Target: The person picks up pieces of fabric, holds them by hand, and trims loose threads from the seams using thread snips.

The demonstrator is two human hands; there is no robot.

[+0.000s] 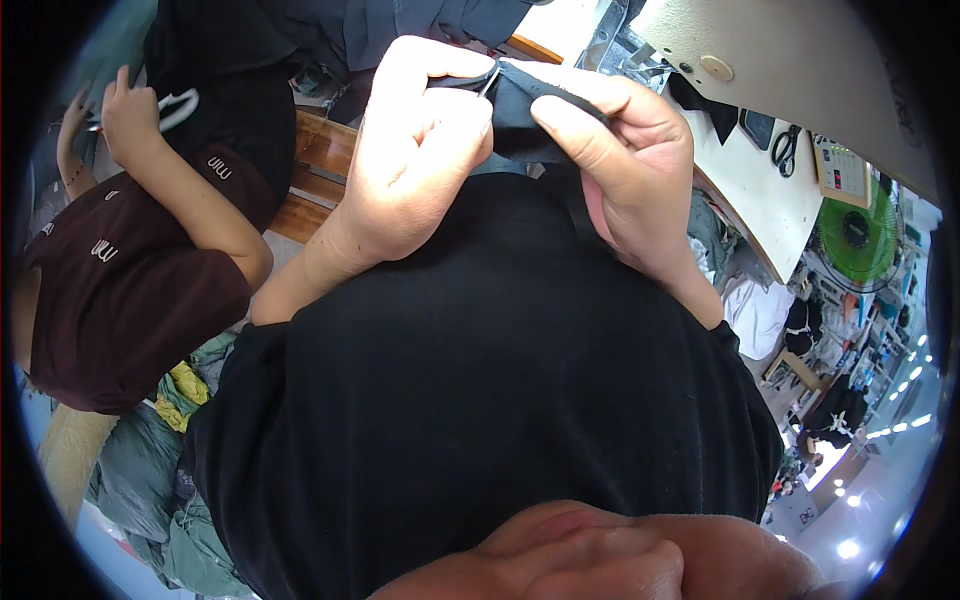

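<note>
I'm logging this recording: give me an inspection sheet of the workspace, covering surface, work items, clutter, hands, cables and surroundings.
Surface: white table at right, partly hidden by a beige panel.
Work items: dark cloth, held up in the hands; thin metal tool, exact kind unclear.
Clutter: black scissors on the table; green-grey cloth and yellow cloth heaped at lower left.
Hands: left hand pinches the tool at the cloth; right hand grips the cloth between thumb and fingers.
Cables: nothing seen.
Surroundings: another person at left, in a maroon shirt; green fan at right.
</note>
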